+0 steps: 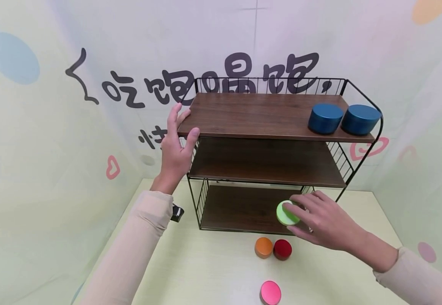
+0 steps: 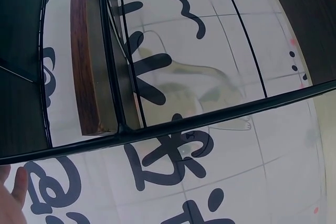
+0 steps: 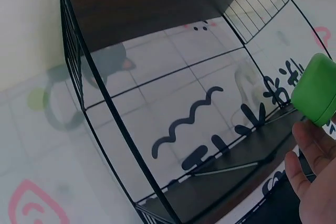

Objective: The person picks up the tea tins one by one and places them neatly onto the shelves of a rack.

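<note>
My left hand [image 1: 177,148] is at the upper left corner of the black wire rack with dark wood shelves [image 1: 255,114]. Its fingers are extended along the rack's side, and the thumb lies by the top board's front edge. At the left wrist view's lower edge, fingers [image 2: 20,187] show beside the black frame bar. My right hand [image 1: 320,218] grips a small green round-cornered container [image 1: 286,213] in front of the bottom shelf. The right wrist view shows the green container [image 3: 317,90] at the fingertips, partly cut off by the frame's edge.
Two blue round tins [image 1: 325,118] stand at the top shelf's right end. On the pale table, an orange tin [image 1: 263,247] and a dark red tin [image 1: 283,250] sit side by side; a pink tin [image 1: 270,292] lies nearer. Printed cloth walls surround the table.
</note>
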Demonstrator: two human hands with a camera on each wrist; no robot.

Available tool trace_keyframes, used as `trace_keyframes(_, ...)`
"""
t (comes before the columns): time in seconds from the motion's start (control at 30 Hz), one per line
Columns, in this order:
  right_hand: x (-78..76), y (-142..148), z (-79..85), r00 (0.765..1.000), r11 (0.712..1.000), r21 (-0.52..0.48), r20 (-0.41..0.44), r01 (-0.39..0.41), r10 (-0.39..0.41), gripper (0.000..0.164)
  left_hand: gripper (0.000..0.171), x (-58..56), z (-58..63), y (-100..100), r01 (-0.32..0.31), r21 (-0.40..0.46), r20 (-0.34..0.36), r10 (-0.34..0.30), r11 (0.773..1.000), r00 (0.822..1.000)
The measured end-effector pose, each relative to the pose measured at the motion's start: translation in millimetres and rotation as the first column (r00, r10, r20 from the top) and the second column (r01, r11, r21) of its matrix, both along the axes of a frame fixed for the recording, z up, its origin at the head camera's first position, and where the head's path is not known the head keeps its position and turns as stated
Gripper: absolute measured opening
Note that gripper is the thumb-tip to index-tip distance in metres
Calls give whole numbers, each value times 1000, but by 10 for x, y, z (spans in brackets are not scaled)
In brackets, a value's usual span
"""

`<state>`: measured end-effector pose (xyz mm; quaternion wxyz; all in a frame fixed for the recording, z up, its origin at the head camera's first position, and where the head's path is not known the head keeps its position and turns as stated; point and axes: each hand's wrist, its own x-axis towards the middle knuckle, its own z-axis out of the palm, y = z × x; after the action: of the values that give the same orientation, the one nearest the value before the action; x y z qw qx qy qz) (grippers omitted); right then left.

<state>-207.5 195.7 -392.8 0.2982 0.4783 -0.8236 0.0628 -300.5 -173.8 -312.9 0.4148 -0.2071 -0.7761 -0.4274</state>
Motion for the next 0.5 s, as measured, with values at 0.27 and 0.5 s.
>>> trace_keyframes(0.27, -53, -60, 206, 998, 1000, 3, -51, -24, 24, 59, 66, 11, 2, -8, -3, 1, 3, 3, 1000, 1000)
trace_keyframes(0.5, -70, -102, 378, 995, 999, 1, -91, -37, 37, 59, 67, 20, 7, -6, -1, 1, 22, 1, 1000, 1000)
